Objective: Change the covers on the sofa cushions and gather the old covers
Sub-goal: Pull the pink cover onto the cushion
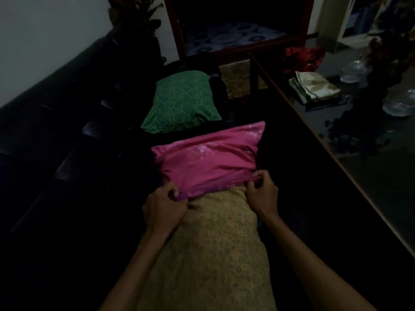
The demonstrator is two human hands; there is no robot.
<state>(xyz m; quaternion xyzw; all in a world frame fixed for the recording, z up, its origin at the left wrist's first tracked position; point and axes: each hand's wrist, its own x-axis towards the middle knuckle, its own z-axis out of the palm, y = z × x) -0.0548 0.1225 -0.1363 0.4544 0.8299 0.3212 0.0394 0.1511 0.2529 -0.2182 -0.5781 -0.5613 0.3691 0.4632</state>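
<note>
A long cushion in a yellow-brown patterned fabric (215,248) lies lengthwise in front of me on the dark sofa. A pink cover (208,162) with a pale floral print wraps its far half. My left hand (164,206) grips the cover's open edge at the left. My right hand (261,194) pinches the same edge at the right. Beyond it lies a green cushion (182,102) with a wave pattern. A folded pale cover (314,88) rests on the glass table at the right.
The dark sofa (56,142) fills the left and middle. A glass-topped table (359,176) with a wooden edge runs along the right, bearing glass dishes (399,102) and dark flowers. A yellow patterned cloth (235,77) shows behind the green cushion. The room is dim.
</note>
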